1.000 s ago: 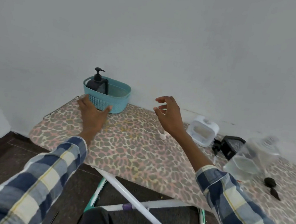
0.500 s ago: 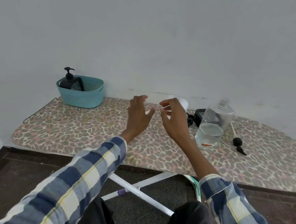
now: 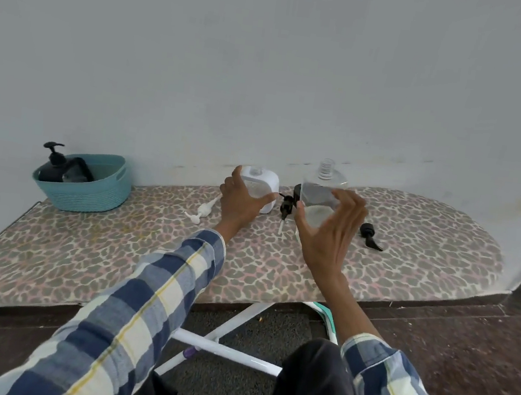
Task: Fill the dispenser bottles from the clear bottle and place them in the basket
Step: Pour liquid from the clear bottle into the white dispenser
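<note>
- Already the teal basket at the far left of the ironing board holds one black dispenser bottle, so that one is judged done.
- Next along, a white pump head lies loose on the board, just left of the left hand.
- That hand cups the white dispenser bottle (neck uncapped), thumb on its right side; whether it grips or merely touches is hard to tell.
- A black pump lies between the two bottles.
- The right hand is spread wide in front of the clear bottle, holding nothing; liquid sits low inside.
- Another black pump lies to the right.
- Step in hand: refilling the white bottle. Next calls for gripping the clear bottle and tipping its neck over the white one's opening.
</note>
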Available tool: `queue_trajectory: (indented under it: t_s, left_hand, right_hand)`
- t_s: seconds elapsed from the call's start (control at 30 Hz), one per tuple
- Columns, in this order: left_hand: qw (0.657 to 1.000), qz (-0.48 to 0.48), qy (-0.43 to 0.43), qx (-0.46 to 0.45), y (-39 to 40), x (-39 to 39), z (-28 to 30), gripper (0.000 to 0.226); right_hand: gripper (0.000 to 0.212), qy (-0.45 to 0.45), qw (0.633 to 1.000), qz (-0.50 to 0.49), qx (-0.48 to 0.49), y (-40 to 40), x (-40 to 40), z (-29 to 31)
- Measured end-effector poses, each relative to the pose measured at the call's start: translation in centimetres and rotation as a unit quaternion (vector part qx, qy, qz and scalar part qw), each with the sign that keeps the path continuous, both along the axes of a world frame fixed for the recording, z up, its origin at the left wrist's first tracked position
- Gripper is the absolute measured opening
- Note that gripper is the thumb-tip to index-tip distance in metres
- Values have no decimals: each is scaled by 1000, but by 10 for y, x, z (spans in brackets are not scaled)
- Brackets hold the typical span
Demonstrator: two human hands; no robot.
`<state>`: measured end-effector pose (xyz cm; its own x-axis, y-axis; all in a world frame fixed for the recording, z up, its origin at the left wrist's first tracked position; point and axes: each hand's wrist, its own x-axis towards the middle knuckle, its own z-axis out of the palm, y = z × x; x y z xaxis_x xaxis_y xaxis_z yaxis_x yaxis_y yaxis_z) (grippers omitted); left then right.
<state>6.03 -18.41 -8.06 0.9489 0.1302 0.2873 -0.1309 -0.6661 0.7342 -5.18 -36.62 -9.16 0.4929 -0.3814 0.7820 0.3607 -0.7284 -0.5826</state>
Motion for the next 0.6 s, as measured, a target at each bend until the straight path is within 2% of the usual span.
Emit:
queue_trajectory:
  t_s: [0.17,0.27,0.37,0.47,0.6]
  left_hand:
    - [1000,26,7,12,-2,6,-4,116]
    - [999,34,10,18,7,11,-15,103]
    - [999,20,2,-29,16,11,-24,86]
    - [995,-36,26,-87,22,1,-27,74]
    - [995,-54,29,-83,25,-7,-29,57]
  right_hand:
    - [94,79,994,-8,75,-9,8,-17]
    - [107,139,987,12,85,-10,17,-20]
    - [116,202,974,35,94,-11,26,-27]
    - [117,230,967,45,95,-12,30,-32]
    - [108,232,967,57,92,-10,26,-28]
